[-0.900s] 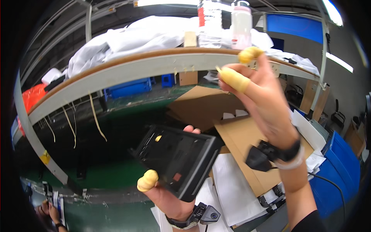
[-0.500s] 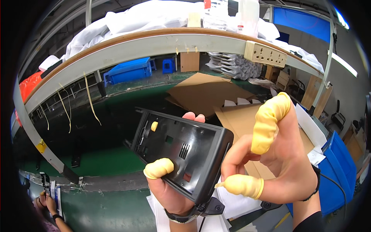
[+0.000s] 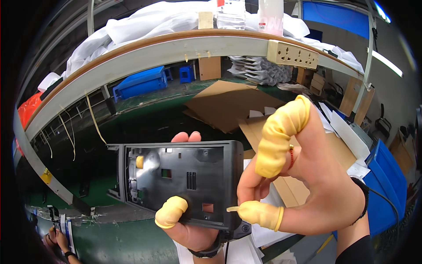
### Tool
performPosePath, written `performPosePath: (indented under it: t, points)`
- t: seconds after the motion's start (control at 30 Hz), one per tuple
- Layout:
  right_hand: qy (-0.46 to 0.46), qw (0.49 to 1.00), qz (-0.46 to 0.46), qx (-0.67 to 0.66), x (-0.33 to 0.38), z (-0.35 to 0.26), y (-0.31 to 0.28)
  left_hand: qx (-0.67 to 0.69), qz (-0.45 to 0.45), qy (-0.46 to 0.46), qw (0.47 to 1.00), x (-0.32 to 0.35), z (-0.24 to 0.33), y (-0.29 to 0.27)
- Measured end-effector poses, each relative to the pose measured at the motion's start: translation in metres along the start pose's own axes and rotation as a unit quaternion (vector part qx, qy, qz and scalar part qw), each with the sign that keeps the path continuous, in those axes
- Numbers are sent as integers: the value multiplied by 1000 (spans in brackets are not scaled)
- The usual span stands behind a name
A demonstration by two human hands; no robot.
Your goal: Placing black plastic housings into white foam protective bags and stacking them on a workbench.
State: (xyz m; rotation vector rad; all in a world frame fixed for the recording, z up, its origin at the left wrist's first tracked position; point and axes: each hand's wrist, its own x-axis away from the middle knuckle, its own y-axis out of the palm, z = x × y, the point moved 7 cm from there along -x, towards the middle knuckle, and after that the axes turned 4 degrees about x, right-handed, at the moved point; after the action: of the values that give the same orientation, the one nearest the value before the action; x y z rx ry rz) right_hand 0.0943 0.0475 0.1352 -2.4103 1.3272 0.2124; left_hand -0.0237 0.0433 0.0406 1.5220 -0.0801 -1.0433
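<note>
The left hand clasps the black housing, now turned straighter, seemingly handier to work; the right hand, thumb and forefinger wide apart, has dropped beside its right edge.

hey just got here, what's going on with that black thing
A person holds a black plastic housing in the left hand, its hollow side facing the camera and the thumb pressed against it. The right hand is by the housing's right end, thumb and forefinger apart; whether it touches is unclear. Both hands wear yellow finger cots. Brown cardboard lies beyond, and another person's hand shows at lower left.
</note>
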Motion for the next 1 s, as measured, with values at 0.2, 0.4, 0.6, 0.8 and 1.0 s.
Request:
performPosePath:
  t: [0.2,0.4,0.6,0.8,1.0]
  points:
    - [-184,970,-121,104,-3,4,12,-52,8,18,998,-1,8,-2]
    - [-189,973,-99,84,-2,7,9,-80,25,12,996,-1,10,0]
    - [-179,973,-122,83,-6,8,11,-84,4,33,996,0,12,0]
    - [-137,977,-145,70,-7,13,10,-100,-61,59,991,2,15,4]
    - [-144,975,-157,70,-9,13,10,-152,-86,64,983,1,17,7]
